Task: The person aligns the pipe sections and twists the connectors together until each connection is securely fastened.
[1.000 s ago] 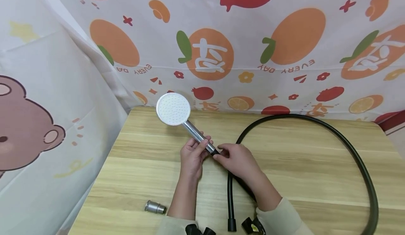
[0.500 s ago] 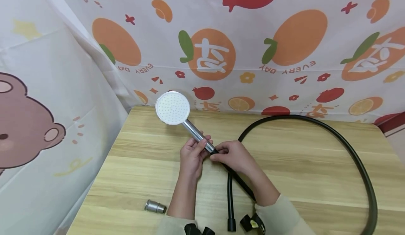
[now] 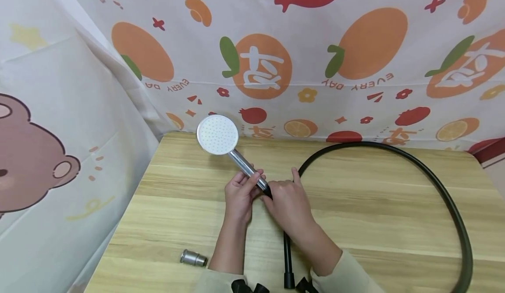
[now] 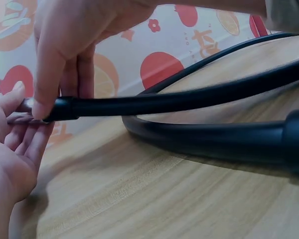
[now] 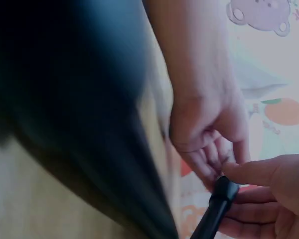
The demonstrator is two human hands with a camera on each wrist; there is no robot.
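Note:
A handheld shower head (image 3: 218,134) with a round white face and a silver handle (image 3: 243,164) points up and left above the table. My left hand (image 3: 239,196) grips the lower end of that handle, thumb on top. Where the handle meets the black shower hose (image 4: 169,102), my right hand (image 3: 289,203) pinches the hose's end collar (image 4: 65,108) between thumb and fingers. In the right wrist view the collar (image 5: 224,190) sits at my right thumb tip, close to my left fingers. The joint itself is mostly hidden by the fingers.
The hose (image 3: 446,192) loops widely over the right side of the wooden table (image 3: 158,223). Its other end (image 3: 289,280) lies near the front edge. A small grey metal fitting (image 3: 193,258) lies left of my left forearm. A fruit-print cloth (image 3: 311,65) hangs behind.
My right hand has turned over the collar, its knuckles now upward and one finger sticking out. The left hand and the shower head have barely moved.

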